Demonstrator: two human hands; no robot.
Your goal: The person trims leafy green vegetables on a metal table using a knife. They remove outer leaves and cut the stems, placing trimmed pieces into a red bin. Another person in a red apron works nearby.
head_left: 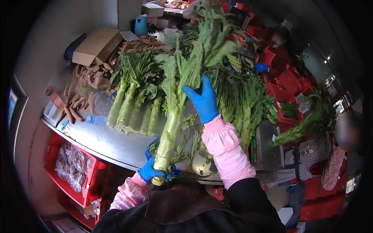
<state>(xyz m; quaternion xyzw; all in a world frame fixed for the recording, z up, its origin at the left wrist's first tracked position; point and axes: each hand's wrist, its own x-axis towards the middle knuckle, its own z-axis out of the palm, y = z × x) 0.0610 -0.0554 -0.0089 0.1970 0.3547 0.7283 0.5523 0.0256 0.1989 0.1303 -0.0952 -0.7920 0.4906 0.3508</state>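
A celtuce stalk [170,137] slants upward before me, its pale peeled-looking stem low and its leafy top blurred. My left hand [153,172], in a blue glove, is wrapped around the cut base. Higher up, my right hand [204,100], also blue-gloved, holds the leafy part, thumb across the leaf stems and index finger extended; its other fingers are partly hidden. To the left, a row of trimmed celtuce [131,106] lies on the metal table [116,142]. Leafier celtuce [242,107] is heaped to the right. Loose leaves [189,139] lie beneath the held stalk.
Brown root vegetables [77,99] and an open cardboard box [97,45] crowd the far left. A red crate [89,180] with bagged goods stands below the table edge. A metal scale or tray [269,145] sits right. Co-workers [275,56] are nearby, one holding celtuce [297,131].
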